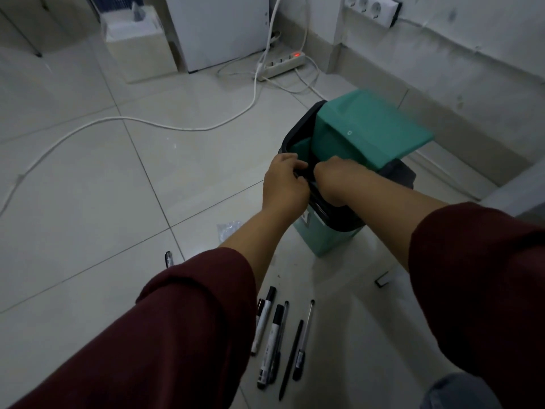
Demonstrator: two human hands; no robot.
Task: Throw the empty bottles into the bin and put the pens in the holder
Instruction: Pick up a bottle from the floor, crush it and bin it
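A teal bin [324,237] with a black rim [298,125] stands on the floor, its green swing lid [374,128] tilted up. My left hand [283,184] and my right hand [333,178] meet at the near rim, both gripping its black edge. Several pens and markers [277,335] lie in a row on the tiles close to me, between my forearms. Another pen [168,259] pokes out by my left sleeve. A crumpled clear plastic bottle [228,228] lies on the floor left of the bin, partly hidden by my left forearm.
A white power strip [283,64] with a red light lies beyond the bin, and its white cable [147,122] snakes across the tiles. A white box [138,45] and cabinet [218,28] stand at the back. A small black-and-white object [382,280] lies right of the pens.
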